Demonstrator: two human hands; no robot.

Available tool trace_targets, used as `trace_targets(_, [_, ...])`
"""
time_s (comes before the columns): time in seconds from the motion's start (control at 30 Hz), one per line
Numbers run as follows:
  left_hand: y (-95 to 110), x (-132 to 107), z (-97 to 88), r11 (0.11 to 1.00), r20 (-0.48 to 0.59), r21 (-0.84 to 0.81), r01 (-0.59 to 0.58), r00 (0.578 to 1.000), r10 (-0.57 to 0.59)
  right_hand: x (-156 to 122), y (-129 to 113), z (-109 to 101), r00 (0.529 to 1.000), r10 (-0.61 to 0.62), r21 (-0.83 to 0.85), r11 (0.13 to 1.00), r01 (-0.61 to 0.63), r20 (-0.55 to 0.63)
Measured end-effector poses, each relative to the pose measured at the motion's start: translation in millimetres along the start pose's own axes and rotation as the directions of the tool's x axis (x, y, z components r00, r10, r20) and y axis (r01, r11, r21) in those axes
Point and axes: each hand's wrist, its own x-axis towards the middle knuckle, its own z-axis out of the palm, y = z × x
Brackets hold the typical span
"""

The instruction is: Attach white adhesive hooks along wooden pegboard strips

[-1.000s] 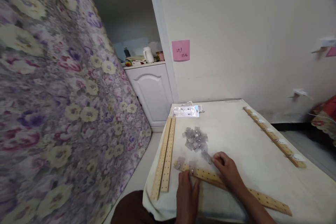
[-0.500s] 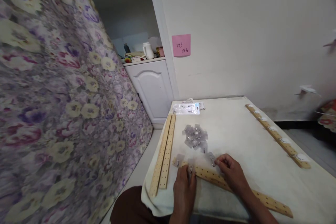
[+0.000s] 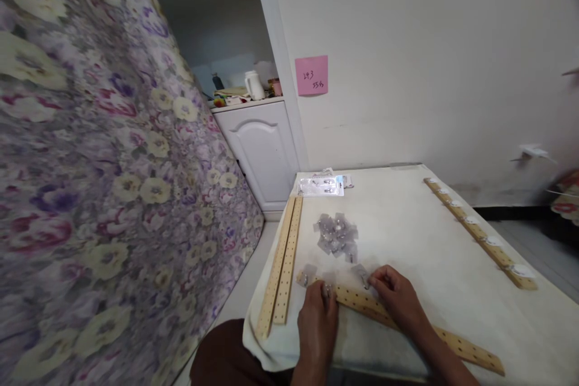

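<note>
A long perforated wooden strip point(image 3: 452, 342) lies slantwise across the near part of the white table point(image 3: 407, 223). My left hand point(image 3: 318, 322) rests on its left end, fingers curled down at a small clear hook piece point(image 3: 327, 289) on the strip. My right hand point(image 3: 395, 298) lies on the strip a little further right, fingertips pinched on another clear hook piece point(image 3: 362, 273). A third piece point(image 3: 308, 274) sits at the strip's left tip. A pile of several clear hook pieces point(image 3: 337, 233) lies just beyond my hands.
Two perforated wooden strips point(image 3: 283, 262) lie side by side along the table's left edge. Another strip point(image 3: 479, 232) with white pads lies at the right. A blister pack point(image 3: 321, 186) sits at the far edge. A flowered cloth point(image 3: 90, 163) hangs at left; a white cabinet point(image 3: 262, 151) stands behind.
My left hand has crept a little forward onto the strip's left end. My right hand keeps its pinch on the clear piece. The view has tilted slightly.
</note>
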Motion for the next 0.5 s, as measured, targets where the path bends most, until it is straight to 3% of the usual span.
trace_targets(0.5, [-8.0,0.2,0.9,0.994,0.001,-0.049,-0.094,0.996,0.094,0.1,-1.9,-0.8,1.0,-0.011,-0.072,0.997,0.012,0.016])
